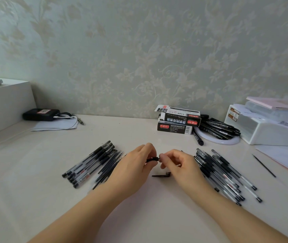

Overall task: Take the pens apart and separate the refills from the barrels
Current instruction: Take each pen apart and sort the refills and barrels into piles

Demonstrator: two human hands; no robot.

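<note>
While both hands meet at frame centre, my left hand [138, 163] pinches a pen [153, 159] and my right hand [176, 161] grips its tip end: unscrewing step, I judge. Below lies a loose cap [162, 174]. Barrels and refills [94, 163] lie centre-left, whole pens [227, 174] centre-right. Next: pull refill, sort left. Boxes [178, 120] sit behind.

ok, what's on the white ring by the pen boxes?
A heap of black pens lies across the white ring, covering most of it. One pen hangs off its left edge. What's under the heap can't be seen.
</note>
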